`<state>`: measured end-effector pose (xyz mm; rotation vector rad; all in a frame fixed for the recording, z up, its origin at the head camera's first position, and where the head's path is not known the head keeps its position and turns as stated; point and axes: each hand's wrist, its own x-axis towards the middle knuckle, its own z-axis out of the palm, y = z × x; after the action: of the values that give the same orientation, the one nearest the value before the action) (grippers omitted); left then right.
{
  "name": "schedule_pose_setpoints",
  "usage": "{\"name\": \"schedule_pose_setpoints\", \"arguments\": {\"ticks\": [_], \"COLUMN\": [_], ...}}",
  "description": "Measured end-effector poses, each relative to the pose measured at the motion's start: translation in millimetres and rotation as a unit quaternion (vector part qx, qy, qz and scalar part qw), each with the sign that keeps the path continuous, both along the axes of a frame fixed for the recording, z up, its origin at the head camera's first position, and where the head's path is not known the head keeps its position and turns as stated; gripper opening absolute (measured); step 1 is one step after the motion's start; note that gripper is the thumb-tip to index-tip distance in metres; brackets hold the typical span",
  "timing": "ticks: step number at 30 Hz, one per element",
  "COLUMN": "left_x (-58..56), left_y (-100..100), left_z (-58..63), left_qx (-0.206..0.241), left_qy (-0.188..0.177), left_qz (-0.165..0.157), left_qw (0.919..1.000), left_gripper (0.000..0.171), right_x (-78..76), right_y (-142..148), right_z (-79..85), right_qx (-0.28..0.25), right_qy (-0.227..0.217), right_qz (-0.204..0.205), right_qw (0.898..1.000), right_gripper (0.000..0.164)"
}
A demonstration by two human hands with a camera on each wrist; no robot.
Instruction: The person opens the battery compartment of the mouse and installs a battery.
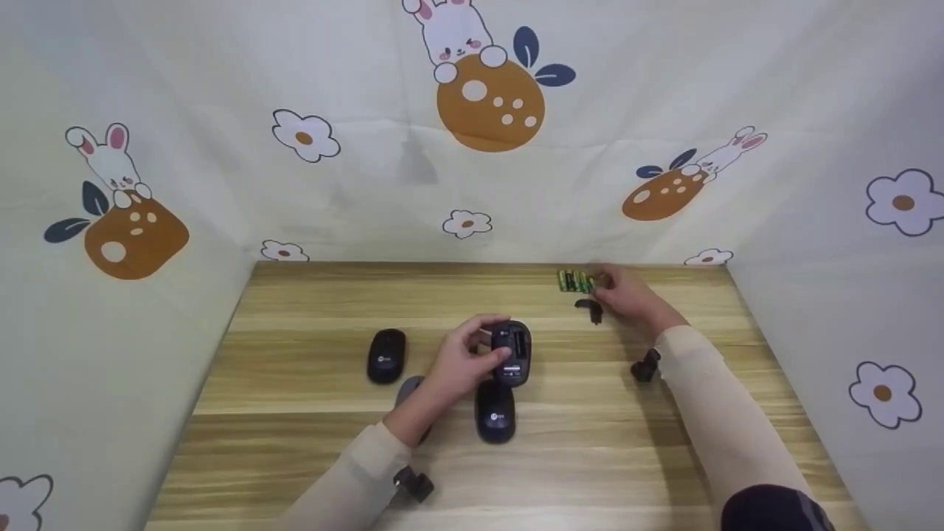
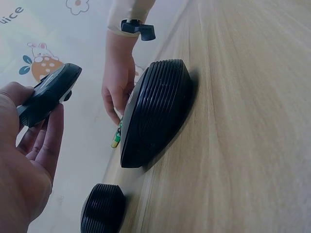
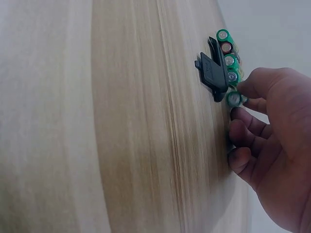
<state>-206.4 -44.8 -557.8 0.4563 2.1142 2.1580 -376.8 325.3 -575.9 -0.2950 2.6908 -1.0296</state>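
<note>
My left hand [image 1: 464, 361] holds a black computer mouse [image 1: 521, 346] with its underside turned up and its long battery slot uncovered. In the left wrist view the thumb is on one side of this mouse [image 2: 48, 94] and the fingers are on the other. At the back right, my right hand [image 1: 628, 296] pinches the end battery [image 3: 233, 99] of a row of green batteries [image 1: 571, 281] between thumb and fingers. Just in front of that row lies a black battery cover [image 1: 591, 309], its clip edge showing in the right wrist view.
A black mouse [image 1: 386, 356] lies left of my left hand. Another black mouse [image 1: 495, 414] is just in front of the held one. A grey mouse [image 1: 410, 389] is partly hidden under my left forearm. Printed cloth [image 1: 369, 199] borders the wooden table [image 1: 295, 442] at back and sides.
</note>
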Motion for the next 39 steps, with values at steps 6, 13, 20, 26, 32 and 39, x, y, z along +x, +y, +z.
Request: {"name": "schedule_pose_setpoints", "arguments": {"ticks": [6, 13, 20, 26, 32, 39], "left_x": [0.1, -1.0, -1.4, -1.6, -1.2, -2.0], "left_y": [-0.1, 0.6, 1.4, 2.0, 2.2, 1.5], "left_z": [0.2, 0.3, -1.3, -1.2, 0.1, 2.3], "left_qx": [0.004, 0.010, 0.010, 0.007, 0.010, 0.016], "left_qy": [-0.002, -0.005, 0.006, 0.005, -0.006, -0.020], "left_qz": [-0.002, -0.003, -0.001, 0.000, -0.002, -0.001], "left_qw": [1.0000, 0.9999, 0.9999, 1.0000, 0.9999, 0.9997], "left_gripper": [0.049, 0.048, 0.047, 0.047, 0.048, 0.050], "right_x": [0.2, -0.6, 1.9, 11.4, 23.2, 34.0], "right_y": [3.3, 6.7, 9.3, 5.4, -6.2, -24.7], "right_z": [0.8, 1.6, -3.1, -0.4, 8.8, 20.5], "right_qx": [-0.012, -0.014, -0.041, -0.081, -0.102, -0.199], "right_qy": [-0.023, 0.010, 0.048, 0.046, 0.059, 0.059], "right_qz": [-0.016, -0.007, -0.003, -0.015, -0.015, 0.007], "right_qw": [1.000, 1.000, 0.998, 0.996, 0.993, 0.978], "right_gripper": [0.038, 0.032, 0.030, 0.034, 0.036, 0.035]}}
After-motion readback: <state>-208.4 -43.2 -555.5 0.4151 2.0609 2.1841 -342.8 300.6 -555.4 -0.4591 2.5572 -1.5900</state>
